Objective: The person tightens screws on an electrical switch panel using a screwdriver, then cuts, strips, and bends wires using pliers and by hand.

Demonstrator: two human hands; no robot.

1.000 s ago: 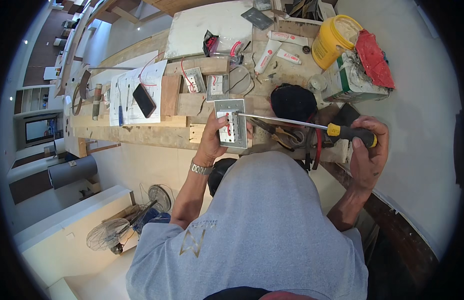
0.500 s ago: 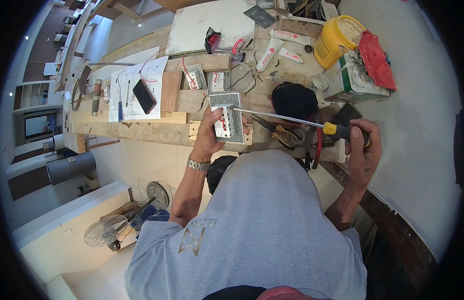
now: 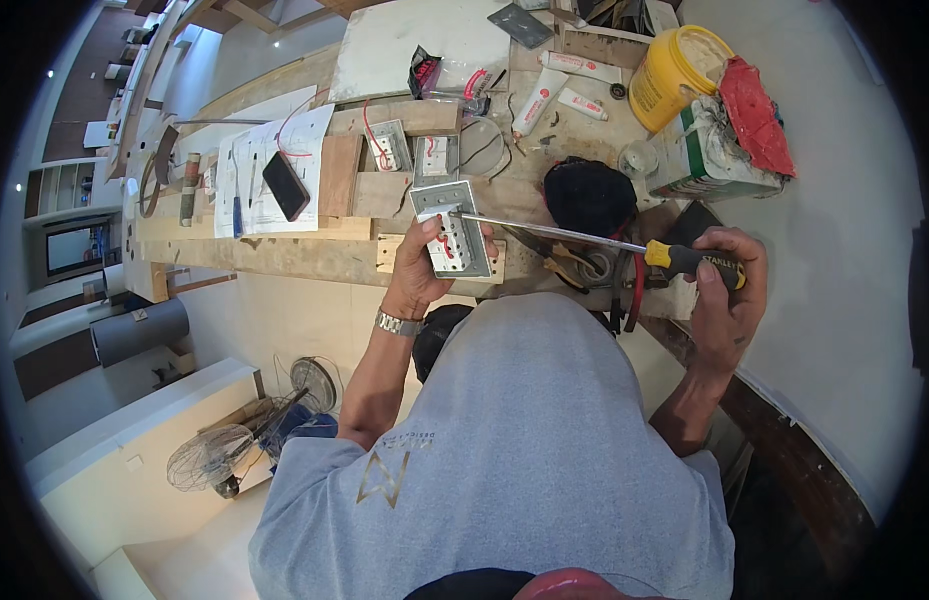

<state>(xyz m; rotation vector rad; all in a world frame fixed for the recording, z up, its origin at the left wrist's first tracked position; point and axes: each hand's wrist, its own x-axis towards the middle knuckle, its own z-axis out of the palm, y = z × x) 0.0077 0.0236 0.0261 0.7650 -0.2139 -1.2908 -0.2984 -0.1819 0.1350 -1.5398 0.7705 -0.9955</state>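
Our left hand grips a grey metal switch box above the wooden bench; our right hand clasps a long screwdriver, tip on it. Nearby: yellow bucket, black phone, white tubes.

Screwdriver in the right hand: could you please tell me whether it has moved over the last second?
No, not noticeably: the screwdriver keeps its handle below the yellow bucket, its tip at the grey switch box in the left hand.
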